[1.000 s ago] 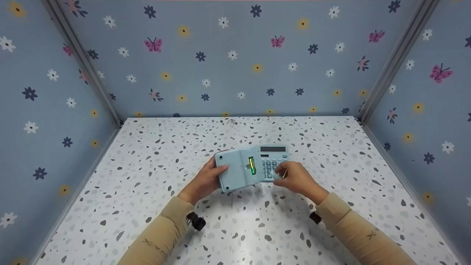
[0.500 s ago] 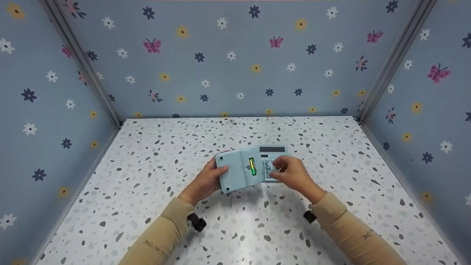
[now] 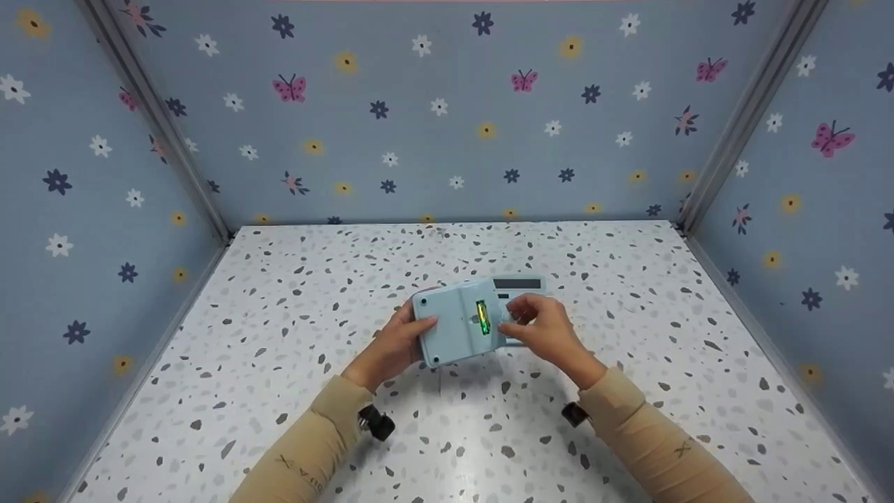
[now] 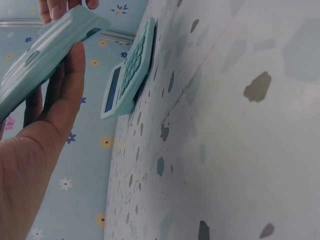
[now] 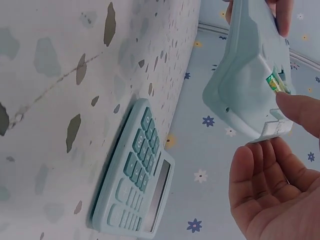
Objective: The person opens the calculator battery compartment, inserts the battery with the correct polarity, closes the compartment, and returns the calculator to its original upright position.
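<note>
My left hand (image 3: 392,346) grips a light blue calculator (image 3: 447,332) above the table, its back facing up, thumb on top and fingers underneath. In its open battery slot lies a green and gold battery (image 3: 482,318). Thumb and fingers of my right hand (image 3: 548,332) pinch a small pale battery cover (image 5: 274,129) at the calculator's right edge, close to the slot; whether the two touch, I cannot tell. A second light blue calculator (image 3: 518,283) lies keys up on the table, partly hidden behind the held one and my right hand.
The speckled white table (image 3: 314,279) spreads around both hands. Blue walls (image 3: 447,140) with flowers and butterflies enclose it at the back and on both sides, with grey metal strips (image 3: 157,119) at the corners.
My right hand has moved left with the battery cover, from over the lying calculator to the edge of the held one. The held calculator has shifted slightly right.
</note>
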`<state>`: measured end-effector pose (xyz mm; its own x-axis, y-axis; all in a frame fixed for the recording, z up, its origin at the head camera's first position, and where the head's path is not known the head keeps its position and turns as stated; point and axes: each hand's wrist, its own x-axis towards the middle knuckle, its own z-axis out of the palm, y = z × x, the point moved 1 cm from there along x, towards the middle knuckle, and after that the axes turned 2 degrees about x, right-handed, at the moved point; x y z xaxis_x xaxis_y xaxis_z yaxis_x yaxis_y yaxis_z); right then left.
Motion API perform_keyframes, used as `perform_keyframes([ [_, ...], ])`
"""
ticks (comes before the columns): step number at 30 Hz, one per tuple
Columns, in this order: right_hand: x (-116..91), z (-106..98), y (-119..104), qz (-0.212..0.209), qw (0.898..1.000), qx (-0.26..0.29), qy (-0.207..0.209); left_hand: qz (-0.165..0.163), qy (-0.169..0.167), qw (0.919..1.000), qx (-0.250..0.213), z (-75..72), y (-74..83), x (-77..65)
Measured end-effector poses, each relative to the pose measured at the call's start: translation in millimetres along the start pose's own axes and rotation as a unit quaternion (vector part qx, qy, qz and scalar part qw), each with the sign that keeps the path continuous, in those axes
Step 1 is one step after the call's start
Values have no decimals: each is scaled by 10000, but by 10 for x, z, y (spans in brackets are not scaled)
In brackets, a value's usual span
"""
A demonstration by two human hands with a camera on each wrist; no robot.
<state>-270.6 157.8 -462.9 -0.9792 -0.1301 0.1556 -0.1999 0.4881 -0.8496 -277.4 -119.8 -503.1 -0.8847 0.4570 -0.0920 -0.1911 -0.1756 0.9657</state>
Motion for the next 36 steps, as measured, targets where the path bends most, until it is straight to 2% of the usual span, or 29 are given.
perform_keyframes([
  [13,-34,125,-82,-5,9991,395,129,-16,-30,9999,-128,62,-27,28],
  [19,-57,139,-98,-64,9981,597,166,-53,30,10000,-45,83,-28,35],
  [36,-55,194,-109,170,9970,725,227,58,75,9999,50,116,-55,64],
])
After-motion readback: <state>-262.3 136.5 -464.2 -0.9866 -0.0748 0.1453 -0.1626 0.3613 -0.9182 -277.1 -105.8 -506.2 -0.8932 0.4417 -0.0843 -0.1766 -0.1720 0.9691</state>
